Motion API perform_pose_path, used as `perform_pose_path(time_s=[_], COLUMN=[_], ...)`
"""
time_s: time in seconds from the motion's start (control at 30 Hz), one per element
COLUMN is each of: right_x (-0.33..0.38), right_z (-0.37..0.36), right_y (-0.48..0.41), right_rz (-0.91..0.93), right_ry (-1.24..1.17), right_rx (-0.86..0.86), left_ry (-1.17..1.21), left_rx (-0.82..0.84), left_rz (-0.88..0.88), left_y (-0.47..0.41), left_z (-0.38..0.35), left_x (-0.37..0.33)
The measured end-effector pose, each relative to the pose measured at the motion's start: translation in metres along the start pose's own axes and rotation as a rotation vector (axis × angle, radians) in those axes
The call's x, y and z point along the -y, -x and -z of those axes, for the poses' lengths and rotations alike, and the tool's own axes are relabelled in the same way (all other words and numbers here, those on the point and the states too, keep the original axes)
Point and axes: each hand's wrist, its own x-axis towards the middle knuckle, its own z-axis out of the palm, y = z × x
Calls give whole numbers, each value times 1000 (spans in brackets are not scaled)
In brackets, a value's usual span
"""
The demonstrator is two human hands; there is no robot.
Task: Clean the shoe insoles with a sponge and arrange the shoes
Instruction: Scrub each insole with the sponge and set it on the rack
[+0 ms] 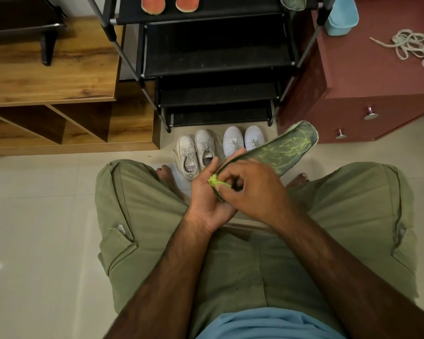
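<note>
Person's left hand [207,199] grips dark-green, lime-veined foam insole [274,152] at its near heel; right hand [257,189] pinches what looks like a small lime sponge [217,181]. Risk: unsupported far toe end flexes, sponge slips out.

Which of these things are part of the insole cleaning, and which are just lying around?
Job: green insole, sponge, left hand, right hand, white shoes, orange insoles, shoe rack.
Lying about: tangled cord, blue tub, wooden shelf, maroon cabinet.
</note>
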Motion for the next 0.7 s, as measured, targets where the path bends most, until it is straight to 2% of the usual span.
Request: perform_pose_path(time_s=[0.07,0.17,0.3,0.43,0.6,0.7], right_x=[-3,-11,1,-12,-3,-16], right_z=[0,3,0,5,0,4], right_y=[-2,-8,1,-4,6,2], right_rz=[-35,-136,-37,-170,-74,-183], right_ry=[33,70,46,89,51,100], right_rx=[-12,-139,-11,-113,10,-94], left_ry=[-7,-18,-35,-32,-60,-64], left_rx=[-2,-1,-31,-24,-42,-39], left_rz=[-3,8,19,41,38,36], left_y=[0,1,-1,0,0,1], left_z=[0,-3,0,-2,-3,-5], left_x=[0,0,0,0,2,1])
